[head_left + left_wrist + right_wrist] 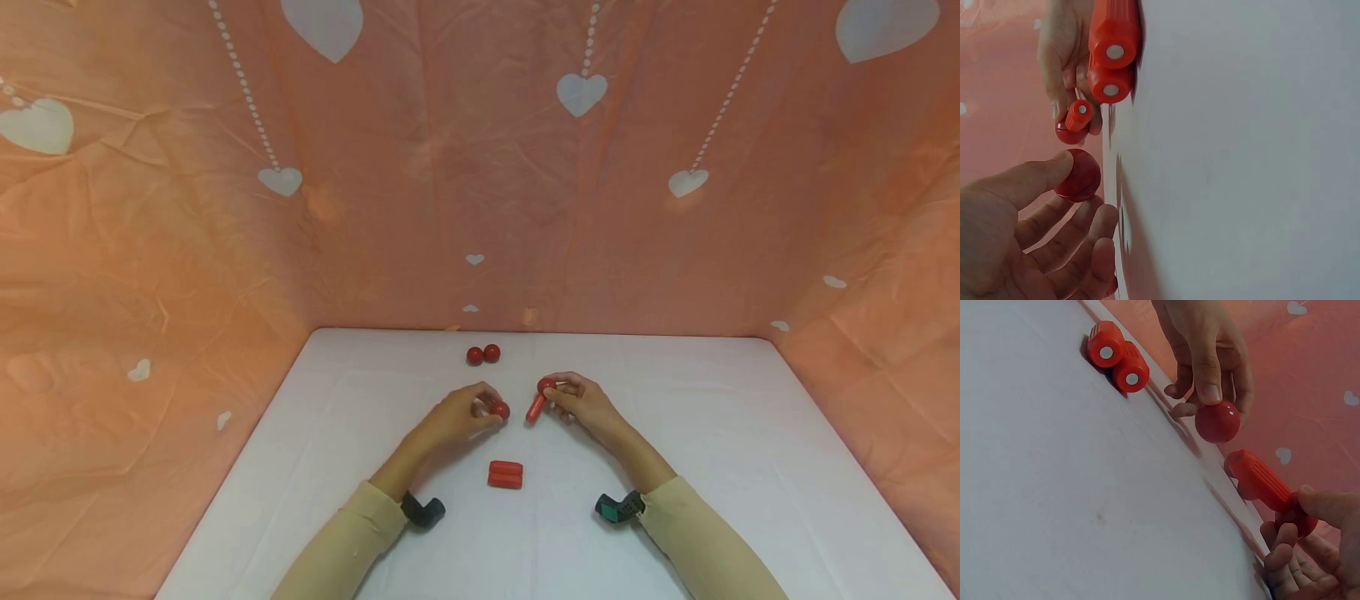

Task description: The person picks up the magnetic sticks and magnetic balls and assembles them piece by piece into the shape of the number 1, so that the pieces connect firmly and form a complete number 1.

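My left hand [465,414] pinches a red ball [1079,176] between thumb and fingertips, held over the white table. To its right, my right hand [585,400] grips another red ball [1297,515] that has a red ribbed rod [1263,479] attached to it. The rod's free end points toward the left hand's ball, with a gap between them. A pale round disc shows in that rod's end in the left wrist view. Nearer to me, two more red rods [506,475] lie side by side on the table, pale discs in their ends too.
Two red balls [483,355] sit together on the white table [712,442] beyond the hands. Orange cloth [495,208] with white hearts hangs behind and along both sides. Dark wrist cameras [424,511] project inward from both sleeves.
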`<state>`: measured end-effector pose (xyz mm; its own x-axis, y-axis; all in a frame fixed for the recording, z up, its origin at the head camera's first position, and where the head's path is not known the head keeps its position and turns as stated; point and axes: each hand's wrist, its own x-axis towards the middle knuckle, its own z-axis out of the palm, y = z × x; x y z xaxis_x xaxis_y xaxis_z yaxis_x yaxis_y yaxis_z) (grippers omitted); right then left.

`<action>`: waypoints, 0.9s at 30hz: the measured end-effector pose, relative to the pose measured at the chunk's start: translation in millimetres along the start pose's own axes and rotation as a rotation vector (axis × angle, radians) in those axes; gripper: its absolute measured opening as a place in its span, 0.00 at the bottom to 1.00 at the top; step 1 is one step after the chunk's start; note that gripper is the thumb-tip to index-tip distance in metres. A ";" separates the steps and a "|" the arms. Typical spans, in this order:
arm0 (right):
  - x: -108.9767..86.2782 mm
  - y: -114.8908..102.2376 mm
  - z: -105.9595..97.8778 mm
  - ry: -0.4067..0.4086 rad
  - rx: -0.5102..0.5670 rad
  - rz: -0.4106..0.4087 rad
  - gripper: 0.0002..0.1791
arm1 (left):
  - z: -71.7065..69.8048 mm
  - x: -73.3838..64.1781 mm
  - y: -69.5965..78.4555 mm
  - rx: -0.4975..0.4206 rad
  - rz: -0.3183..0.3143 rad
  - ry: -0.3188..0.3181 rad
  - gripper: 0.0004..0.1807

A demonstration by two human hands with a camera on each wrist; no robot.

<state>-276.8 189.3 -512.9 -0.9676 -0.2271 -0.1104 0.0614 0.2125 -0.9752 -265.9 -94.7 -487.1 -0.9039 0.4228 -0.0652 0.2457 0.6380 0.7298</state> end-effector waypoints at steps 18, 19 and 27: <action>1.2 1.3 -1.1 -0.006 0.015 -0.014 0.24 | 7.9 -0.5 5.5 0.019 0.028 -0.050 0.15; 1.2 1.3 -1.1 -0.008 0.013 -0.016 0.24 | 8.2 -0.5 5.9 0.022 0.031 -0.053 0.15; 1.2 0.3 -0.7 -0.005 -0.007 -0.015 0.25 | 9.8 0.6 9.4 0.019 0.050 -0.071 0.15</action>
<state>-278.1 189.7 -513.2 -0.9670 -0.2355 -0.0971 0.0455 0.2157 -0.9754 -260.7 -82.1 -486.9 -0.8633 0.4987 -0.0780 0.2971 0.6270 0.7202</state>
